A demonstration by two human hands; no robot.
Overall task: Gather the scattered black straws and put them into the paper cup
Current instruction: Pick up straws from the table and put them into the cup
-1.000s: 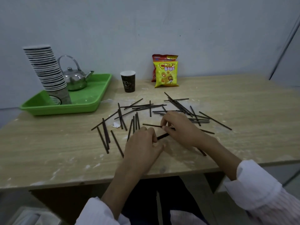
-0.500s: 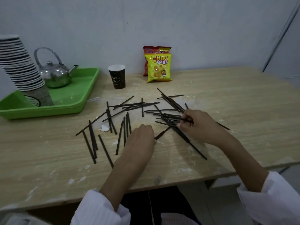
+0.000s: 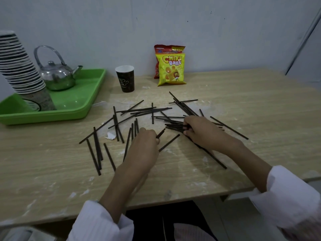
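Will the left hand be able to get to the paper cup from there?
Probably yes. The paper cup stands upright beyond the left hand, and only flat straws lie on the table between them. Nothing tall blocks the way. The hand grips one straw.

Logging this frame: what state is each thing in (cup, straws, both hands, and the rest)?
Paper cup: upright, open, no straws sticking out.
Black straws: scattered flat on the table, some crossing.
Left hand: grips a straw.
Right hand: fingers curled round several straws.
Kettle: upright, lid on, in the green tray.
Cup stack: leaning, in the tray.
Snack bags: standing against the wall.
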